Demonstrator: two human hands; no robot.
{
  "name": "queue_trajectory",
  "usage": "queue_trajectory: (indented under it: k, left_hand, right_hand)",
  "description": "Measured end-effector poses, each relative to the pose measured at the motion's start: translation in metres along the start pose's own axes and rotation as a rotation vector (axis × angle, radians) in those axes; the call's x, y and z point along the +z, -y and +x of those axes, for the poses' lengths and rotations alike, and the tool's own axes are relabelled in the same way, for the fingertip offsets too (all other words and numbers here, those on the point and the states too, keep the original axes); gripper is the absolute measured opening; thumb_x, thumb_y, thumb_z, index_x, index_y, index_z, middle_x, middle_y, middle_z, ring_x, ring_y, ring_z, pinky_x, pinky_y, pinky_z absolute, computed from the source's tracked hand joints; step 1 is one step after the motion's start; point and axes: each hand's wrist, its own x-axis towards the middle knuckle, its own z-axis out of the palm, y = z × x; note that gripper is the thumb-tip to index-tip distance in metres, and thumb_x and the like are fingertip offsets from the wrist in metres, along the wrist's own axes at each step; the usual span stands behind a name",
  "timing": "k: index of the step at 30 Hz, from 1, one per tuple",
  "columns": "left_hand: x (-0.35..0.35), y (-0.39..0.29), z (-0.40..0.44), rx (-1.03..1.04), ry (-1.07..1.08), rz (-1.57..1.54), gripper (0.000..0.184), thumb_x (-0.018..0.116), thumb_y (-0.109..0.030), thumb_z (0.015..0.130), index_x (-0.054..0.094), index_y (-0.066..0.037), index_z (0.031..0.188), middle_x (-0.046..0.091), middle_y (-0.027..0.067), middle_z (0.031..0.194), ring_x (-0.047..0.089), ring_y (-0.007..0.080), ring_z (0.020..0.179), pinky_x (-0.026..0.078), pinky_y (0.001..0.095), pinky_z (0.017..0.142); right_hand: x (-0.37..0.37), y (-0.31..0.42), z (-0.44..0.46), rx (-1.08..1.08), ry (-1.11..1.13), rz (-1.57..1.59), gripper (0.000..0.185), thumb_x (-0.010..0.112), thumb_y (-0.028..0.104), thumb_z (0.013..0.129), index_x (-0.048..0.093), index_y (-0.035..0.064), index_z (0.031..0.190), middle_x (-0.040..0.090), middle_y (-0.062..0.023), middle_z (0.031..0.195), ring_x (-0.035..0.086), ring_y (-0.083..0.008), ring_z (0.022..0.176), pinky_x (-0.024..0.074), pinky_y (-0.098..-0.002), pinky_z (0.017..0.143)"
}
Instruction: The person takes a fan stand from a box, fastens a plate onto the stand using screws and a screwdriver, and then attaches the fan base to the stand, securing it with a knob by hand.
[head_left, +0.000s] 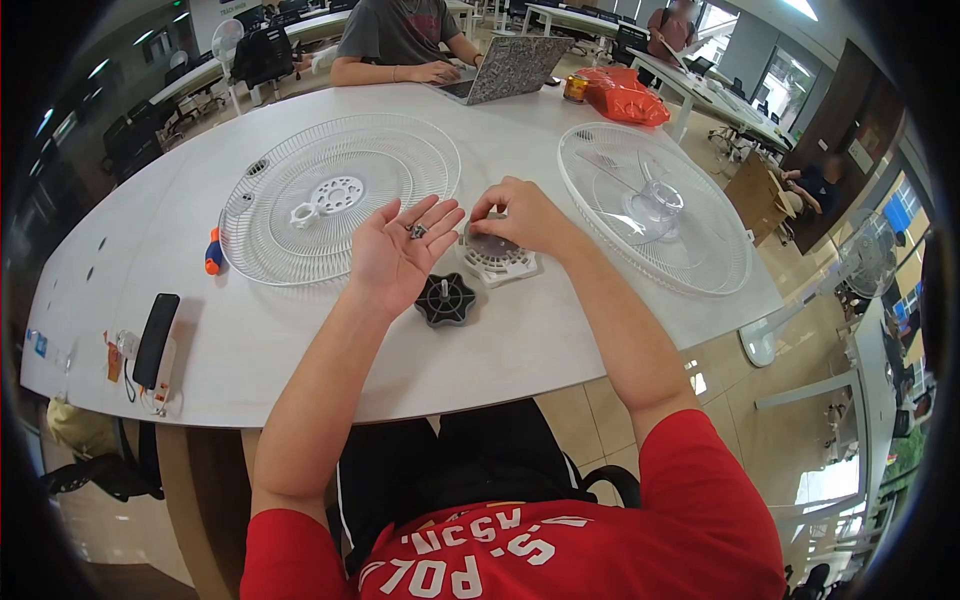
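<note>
My left hand (pixel 395 250) is palm up with its fingers stretched out, and a few small metal pieces (pixel 416 231), apparently screws, lie on the fingers. My right hand (pixel 522 218) is pinched over a round grey and white slotted part (pixel 499 264); whatever is between the fingertips is hidden. Just below my left hand sits a black star-shaped knob (pixel 445 299) with a stud pointing up. A white fan grille (pixel 290 225) lies behind my left hand, with a small white ring (pixel 304 214) on it. To the right lies another grille (pixel 690 255), holding a clear fan blade (pixel 655 208).
A blue and orange tool handle (pixel 214 252) lies beside the left grille. A black box-shaped item (pixel 158 340) and cables are at the table's left. Across the table a person (pixel 400 45) types on a laptop (pixel 515 68), near a red plastic bag (pixel 625 95) and an amber jar (pixel 576 88).
</note>
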Motion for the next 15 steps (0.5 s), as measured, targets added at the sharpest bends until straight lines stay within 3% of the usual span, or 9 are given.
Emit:
queue_trajectory:
  k: [15]
  left_hand:
    - [0.0015, 0.0002, -0.0012, 0.007, -0.002, 0.007, 0.058, 0.030, -0.027, 0.111, 0.029, 0.014, 0.151, 0.036, 0.0353, 0.156, 0.041, 0.0433, 0.147, 0.042, 0.0487, 0.121]
  right_hand:
    - [0.0045, -0.0014, 0.0001, -0.006, 0.040, 0.039, 0.018, 0.084, 0.021, 0.081, 0.078, 0.0070, 0.091, 0.072, -0.0073, 0.090, 0.063, -0.0202, 0.086, 0.0508, -0.0336, 0.076]
